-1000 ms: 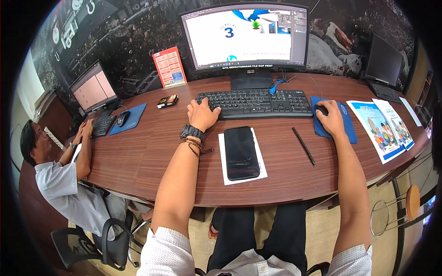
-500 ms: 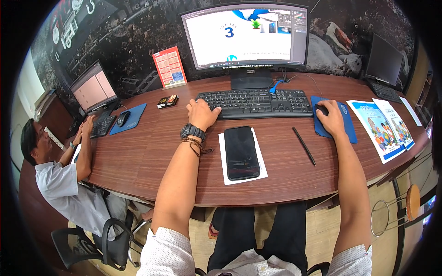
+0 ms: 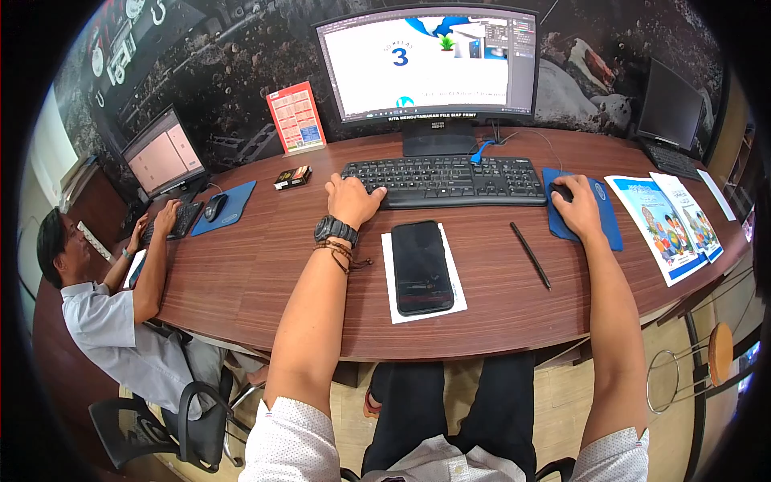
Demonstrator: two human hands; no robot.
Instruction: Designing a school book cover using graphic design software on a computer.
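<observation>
My left hand (image 3: 353,202) rests at the left end of a black keyboard (image 3: 450,178), its fingers over the keys and the thumb held apart. On a blue mouse pad (image 3: 612,234), my right hand (image 3: 580,214) is curled over a black computer mouse (image 3: 560,191), which it partly hides. Behind the keyboard stands a wide curved monitor (image 3: 361,76) with a page layout on its screen. Between my forearms a black smartphone (image 3: 422,269) lies on a white sheet (image 3: 459,299). A black pen (image 3: 530,255) lies slantwise to the right of the phone.
A small dark box (image 3: 292,177) and a red-edged desk calendar (image 3: 295,118) are at the left. Printed booklets (image 3: 666,229) lie at the right. A co-worker (image 3: 120,313) sits at another monitor (image 3: 165,153). A round stool (image 3: 720,356) stands beyond the desk's right edge.
The co-worker's hands have come apart and reached to the keyboard at the left, uncovering a phone-like object near that forearm. My own hands have not visibly moved.
</observation>
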